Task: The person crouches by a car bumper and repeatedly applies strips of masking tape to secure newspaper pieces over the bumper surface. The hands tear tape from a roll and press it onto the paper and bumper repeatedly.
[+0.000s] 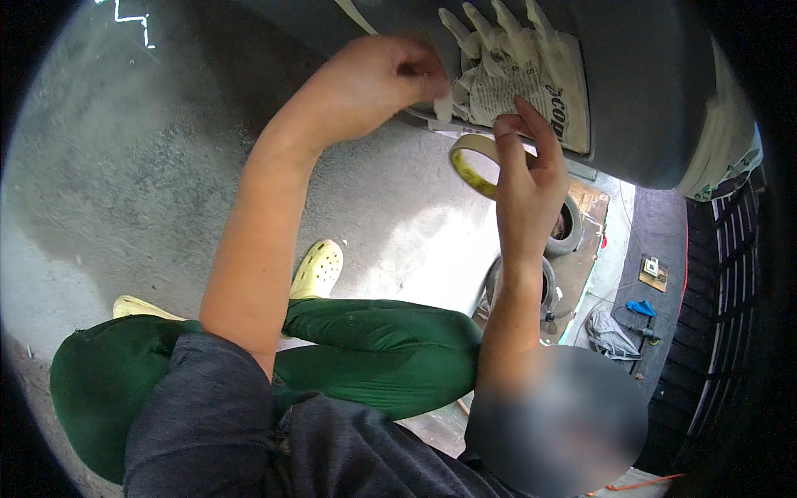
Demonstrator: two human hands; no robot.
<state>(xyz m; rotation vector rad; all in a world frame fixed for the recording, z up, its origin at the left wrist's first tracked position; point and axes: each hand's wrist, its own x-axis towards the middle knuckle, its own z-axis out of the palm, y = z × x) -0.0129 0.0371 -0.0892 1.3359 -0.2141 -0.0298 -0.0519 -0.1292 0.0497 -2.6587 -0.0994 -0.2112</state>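
Observation:
A dark grey car-like panel (656,91) fills the upper right, with a newspaper sheet (508,98) set into a recess in it. Several pale strips of masking tape (544,37) stick up along the sheet's far side, overlapping its print. My left hand (386,79) is closed at the sheet's left edge, its fingertips pinching a short piece of masking tape (443,108); motion blurs these fingers. Below the sheet, my right hand (531,166) has its thumb and fingers bent, and a roll of masking tape (470,173) with a yellowish inside hangs at them.
Beneath the panel lies a grey concrete floor (166,199). Tyres (564,236) lie beyond my right forearm. Further right are a clear plastic bag (612,334), a blue item (641,308) and a small board (653,272). A dark slatted barrier (730,274) stands at the right rim.

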